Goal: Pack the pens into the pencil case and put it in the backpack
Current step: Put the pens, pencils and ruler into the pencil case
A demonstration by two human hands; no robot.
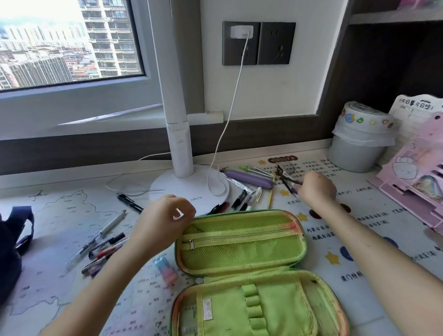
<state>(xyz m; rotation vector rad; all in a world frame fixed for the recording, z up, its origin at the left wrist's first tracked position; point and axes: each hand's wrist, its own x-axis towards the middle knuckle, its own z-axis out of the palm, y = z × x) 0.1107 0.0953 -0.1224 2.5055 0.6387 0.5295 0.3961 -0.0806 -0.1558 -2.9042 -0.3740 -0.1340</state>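
here, in the head view, the right hand (315, 189) pinches dark pens (288, 180) just beyond the far right corner of the open pencil case (239, 245). the case lies flat at the near middle of the table (65, 220), long axis left to right, nearer than that hand. the left hand (166, 216) hovers curled at the case's far left corner; whether it holds anything i cannot tell. loose pens (104, 245) lie to its left.

Green pencil case (242, 255) lies open (pens (244, 201) scattered beyond), backpack (3, 253) left.
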